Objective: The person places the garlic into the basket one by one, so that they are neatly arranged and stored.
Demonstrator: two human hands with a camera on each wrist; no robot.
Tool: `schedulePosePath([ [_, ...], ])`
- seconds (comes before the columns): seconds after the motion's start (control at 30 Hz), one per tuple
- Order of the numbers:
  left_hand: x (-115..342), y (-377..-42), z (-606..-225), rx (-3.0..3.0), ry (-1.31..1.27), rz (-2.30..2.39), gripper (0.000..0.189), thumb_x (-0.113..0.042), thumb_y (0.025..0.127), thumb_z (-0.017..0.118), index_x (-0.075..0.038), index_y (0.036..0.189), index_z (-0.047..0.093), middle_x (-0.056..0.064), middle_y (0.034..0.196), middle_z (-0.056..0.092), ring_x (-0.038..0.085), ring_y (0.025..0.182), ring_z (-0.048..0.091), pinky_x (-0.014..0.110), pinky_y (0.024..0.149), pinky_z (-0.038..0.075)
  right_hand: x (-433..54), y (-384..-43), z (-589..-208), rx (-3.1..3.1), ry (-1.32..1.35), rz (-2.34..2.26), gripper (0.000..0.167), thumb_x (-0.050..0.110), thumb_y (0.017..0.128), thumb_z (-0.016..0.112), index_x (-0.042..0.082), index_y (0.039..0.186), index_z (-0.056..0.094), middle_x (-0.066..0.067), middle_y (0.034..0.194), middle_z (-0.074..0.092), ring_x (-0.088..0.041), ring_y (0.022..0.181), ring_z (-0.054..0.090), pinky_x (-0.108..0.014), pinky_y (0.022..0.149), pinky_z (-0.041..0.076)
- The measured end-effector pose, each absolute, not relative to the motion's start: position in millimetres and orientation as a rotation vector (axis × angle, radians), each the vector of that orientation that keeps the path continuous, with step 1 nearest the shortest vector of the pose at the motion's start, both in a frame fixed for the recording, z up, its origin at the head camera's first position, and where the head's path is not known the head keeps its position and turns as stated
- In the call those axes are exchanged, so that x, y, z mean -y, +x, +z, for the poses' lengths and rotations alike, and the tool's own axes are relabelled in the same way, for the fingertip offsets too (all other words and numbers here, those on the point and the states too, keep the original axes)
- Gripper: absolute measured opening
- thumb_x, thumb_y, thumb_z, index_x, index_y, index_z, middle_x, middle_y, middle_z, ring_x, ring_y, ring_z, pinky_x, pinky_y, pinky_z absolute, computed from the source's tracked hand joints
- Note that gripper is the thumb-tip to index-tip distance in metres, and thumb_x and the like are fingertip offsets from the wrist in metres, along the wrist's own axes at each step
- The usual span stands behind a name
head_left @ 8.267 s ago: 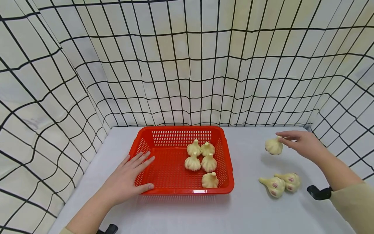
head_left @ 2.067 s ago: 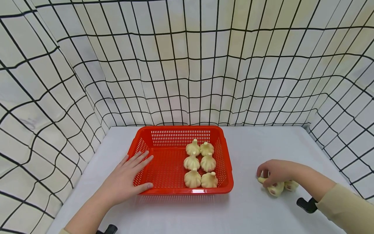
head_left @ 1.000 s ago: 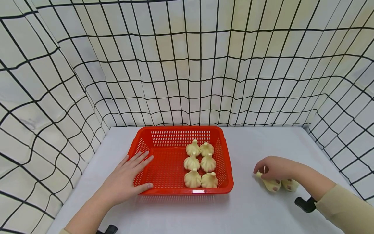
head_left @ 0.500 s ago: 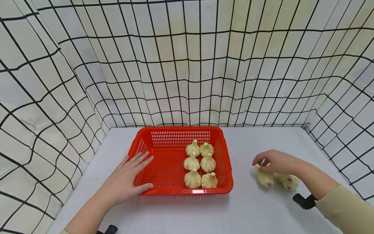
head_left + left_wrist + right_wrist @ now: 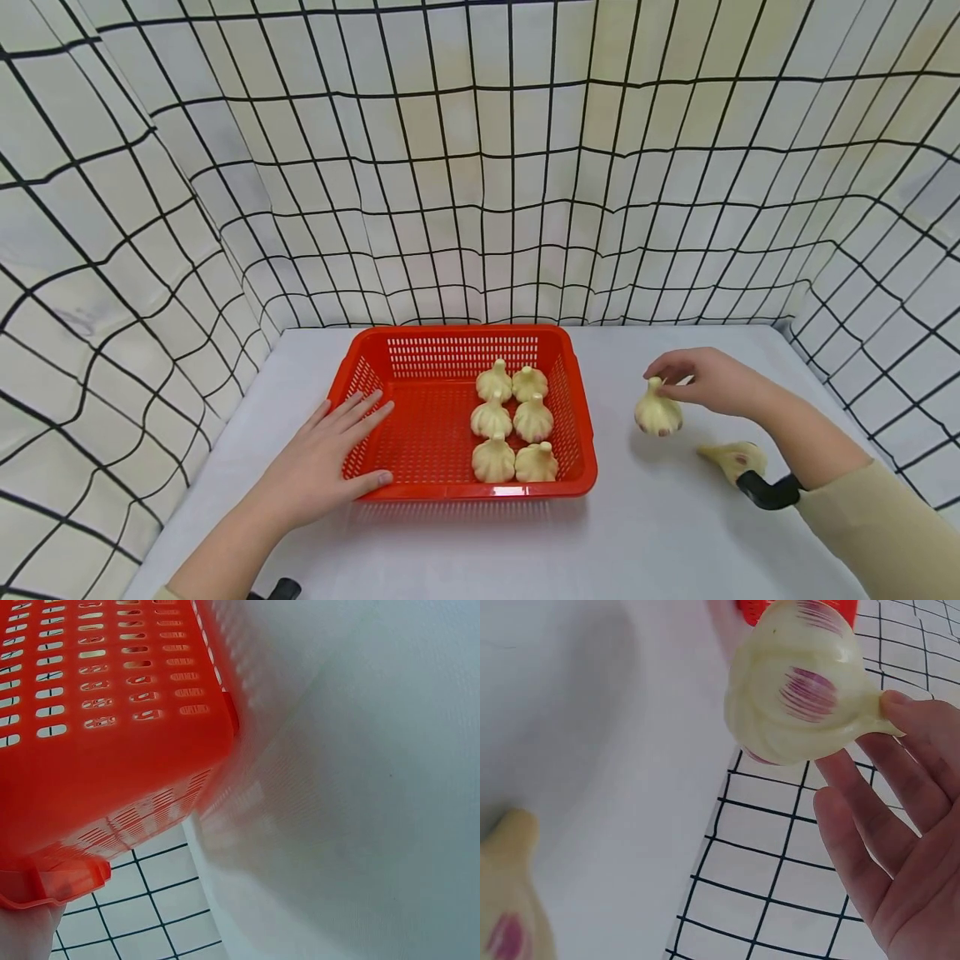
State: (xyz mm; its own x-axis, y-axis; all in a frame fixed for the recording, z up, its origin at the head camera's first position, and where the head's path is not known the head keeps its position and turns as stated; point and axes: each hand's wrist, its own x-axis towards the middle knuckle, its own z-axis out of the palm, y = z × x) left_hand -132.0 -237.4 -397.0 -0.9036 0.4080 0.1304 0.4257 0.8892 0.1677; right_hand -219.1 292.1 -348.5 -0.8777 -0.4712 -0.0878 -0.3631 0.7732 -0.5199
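Observation:
My right hand (image 5: 708,381) pinches a garlic bulb (image 5: 658,410) by its stem and holds it above the white table. In the right wrist view the held bulb shows purple streaks (image 5: 808,694), with thumb and fingertips at its stem. Another garlic bulb (image 5: 735,458) lies on the table below, partly covered by the black wrist camera. My left hand (image 5: 322,454) rests with spread fingers on the left side of a red basket (image 5: 480,492). Inside the basket, several garlic bulbs (image 5: 493,460) stand in two columns along its right half.
The white table (image 5: 630,533) carries the basket in its middle. Walls of white cloth behind black netting (image 5: 480,183) close in the back and both sides. A black wrist camera (image 5: 768,492) juts from the right sleeve (image 5: 862,517).
One more bulb has joined the basket since the oldest frame. Lately my right hand has lifted one of the two table bulbs by its stem, up and slightly left. My left hand stays put.

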Motion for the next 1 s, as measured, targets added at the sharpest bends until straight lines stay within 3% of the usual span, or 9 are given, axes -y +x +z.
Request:
schedulePosePath([
  [0.6,238,-131,-396,2.961,-0.661,-0.277,0.086,-0.062,0.084,0.067,-0.025,0.155,0.036,0.001,0.162,0.027,0.032,0.147,0.028,0.044,0.122,-0.003,-255,-246,-318,-2.892,-0.557,-0.845,0.025,0.025,0.094,0.069,0.017,0.118,0.071,-0.006,0.112,0.07,-0.027,0.106,0.064,-0.051,0.087,0.055],
  [1.0,238,-131,-397,2.963,-0.66,-0.282,0.085,-0.062,0.084,0.067,-0.025,0.155,0.037,0.002,0.162,0.028,0.032,0.147,0.027,0.048,0.122,0.001,-206,-268,-297,-2.876,-0.557,-0.936,0.028,0.028,0.095,0.068,0.017,0.12,0.07,-0.007,0.116,0.069,-0.028,0.106,0.064,-0.044,0.083,0.058],
])
